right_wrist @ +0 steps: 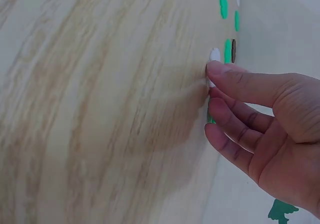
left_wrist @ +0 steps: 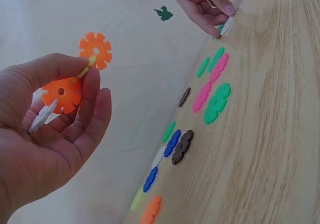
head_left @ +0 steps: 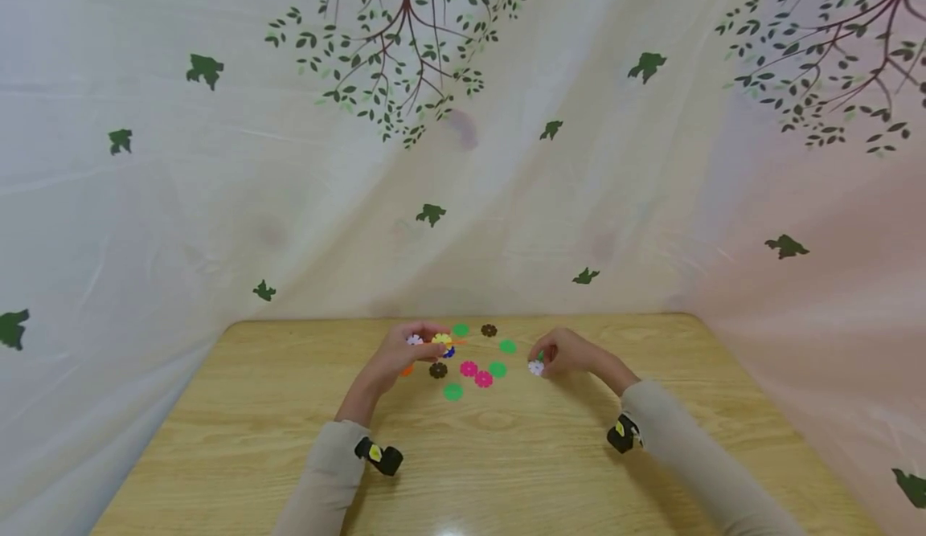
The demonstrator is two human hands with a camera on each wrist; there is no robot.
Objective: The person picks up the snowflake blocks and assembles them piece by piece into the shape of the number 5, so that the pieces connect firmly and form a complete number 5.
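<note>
My left hand point(head_left: 408, 349) is raised over the far part of the table, pinching a chain of interlocked plastic snowflake discs. In the left wrist view the chain runs from a white disc point(left_wrist: 43, 116) through an orange disc point(left_wrist: 62, 94) and a yellow disc point(left_wrist: 88, 66) to another orange disc point(left_wrist: 103, 52). Thumb and fingers meet at the yellow one. To the right, my right hand point(head_left: 567, 353) reaches down to the tabletop and pinches a white snowflake disc point(head_left: 535, 368) by its edge. A green disc point(right_wrist: 212, 115) shows partly behind its fingers.
Between the hands, loose discs lie flat on the wooden table point(head_left: 492, 472): pink discs point(head_left: 483, 378), a brown disc point(head_left: 437, 370), several green ones point(head_left: 452, 392) and blue discs point(left_wrist: 172, 143). A printed cloth point(head_left: 477, 263) hangs behind the table's far edge.
</note>
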